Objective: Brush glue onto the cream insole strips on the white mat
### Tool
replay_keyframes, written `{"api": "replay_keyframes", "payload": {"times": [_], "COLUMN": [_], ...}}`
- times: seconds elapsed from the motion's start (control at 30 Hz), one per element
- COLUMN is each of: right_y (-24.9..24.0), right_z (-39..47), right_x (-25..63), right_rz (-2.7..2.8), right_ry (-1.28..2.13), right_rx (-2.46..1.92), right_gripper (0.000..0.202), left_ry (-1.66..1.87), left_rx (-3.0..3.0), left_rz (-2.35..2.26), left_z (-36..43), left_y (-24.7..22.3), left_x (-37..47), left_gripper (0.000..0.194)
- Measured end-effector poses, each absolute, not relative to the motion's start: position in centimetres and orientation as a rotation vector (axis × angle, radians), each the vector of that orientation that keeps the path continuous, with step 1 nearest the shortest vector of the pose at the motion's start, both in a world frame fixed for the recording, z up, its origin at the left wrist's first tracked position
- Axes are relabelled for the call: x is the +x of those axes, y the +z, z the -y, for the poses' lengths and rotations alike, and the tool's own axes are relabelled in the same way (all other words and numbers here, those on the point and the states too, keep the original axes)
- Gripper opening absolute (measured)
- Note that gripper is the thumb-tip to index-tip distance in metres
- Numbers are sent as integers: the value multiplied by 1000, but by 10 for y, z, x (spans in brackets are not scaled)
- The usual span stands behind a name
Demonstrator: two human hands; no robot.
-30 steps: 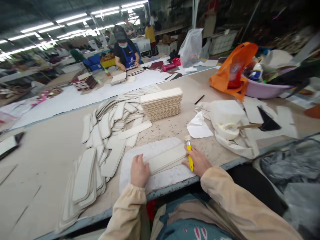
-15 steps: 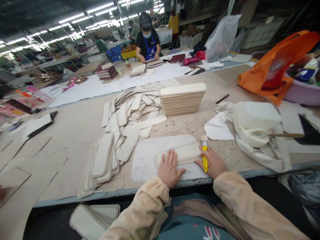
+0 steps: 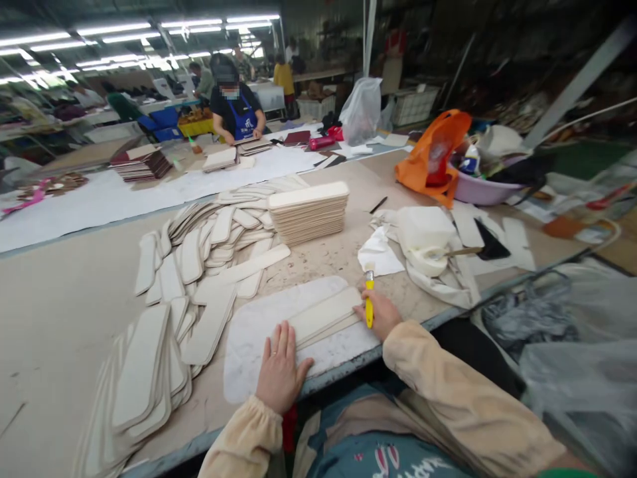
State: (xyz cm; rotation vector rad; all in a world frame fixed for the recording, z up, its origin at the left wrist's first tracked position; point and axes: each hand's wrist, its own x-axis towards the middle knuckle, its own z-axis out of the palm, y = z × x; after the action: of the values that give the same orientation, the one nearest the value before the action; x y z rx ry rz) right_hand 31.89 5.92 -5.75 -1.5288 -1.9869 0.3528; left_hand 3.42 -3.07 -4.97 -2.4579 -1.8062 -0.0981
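My left hand [image 3: 280, 369] lies flat, fingers stretched out, over the left end of two pale, round-cornered strips [image 3: 323, 313] that overlap on a white sheet [image 3: 249, 332]. A flat paintbrush [image 3: 369, 309] with a yellow handle stays in my right hand [image 3: 384, 312], its pale bristles pointing away from me. The fingers of that hand touch the right end of the strips. To the left spreads a loose heap of similar strips [image 3: 199, 265]. Behind the white sheet rises a neat stack of them [image 3: 309, 216].
Right of the brush lie a crumpled white cloth [image 3: 381, 253] and a white tub [image 3: 428, 232] with a stick in it. Farther back are an orange bag [image 3: 428, 159] and a lilac basin [image 3: 485, 189]. Across the tables a person in a blue apron [image 3: 245, 123] handles flat pieces.
The view has swung to the right. My left hand has shifted toward the left end of the strips, while my right hand still holds the paintbrush at their right end.
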Motion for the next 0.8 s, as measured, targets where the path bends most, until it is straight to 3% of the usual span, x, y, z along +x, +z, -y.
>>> {"api": "replay_keyframes", "payload": {"times": [0.13, 0.33, 0.53, 0.8], "right_y": [-59, -46, 16, 90], "right_z": [-72, -75, -79, -110], "right_x": [309, 305, 298, 312], "right_rz": [1898, 1517, 1291, 1098], "right_ry": [369, 674, 1030, 1105], "right_rx": [-1562, -1431, -986, -766], "right_gripper": [21, 35, 37, 40], "left_ry": [-152, -278, -855, -1825], "left_rx": [-2449, -2507, -2476, -2987], "left_rz": [1778, 1931, 2262, 2610], "left_z": [30, 29, -16, -42], "left_y": [-54, -49, -13, 24], "left_x": [32, 29, 24, 47], "left_gripper": [69, 58, 66, 36]}}
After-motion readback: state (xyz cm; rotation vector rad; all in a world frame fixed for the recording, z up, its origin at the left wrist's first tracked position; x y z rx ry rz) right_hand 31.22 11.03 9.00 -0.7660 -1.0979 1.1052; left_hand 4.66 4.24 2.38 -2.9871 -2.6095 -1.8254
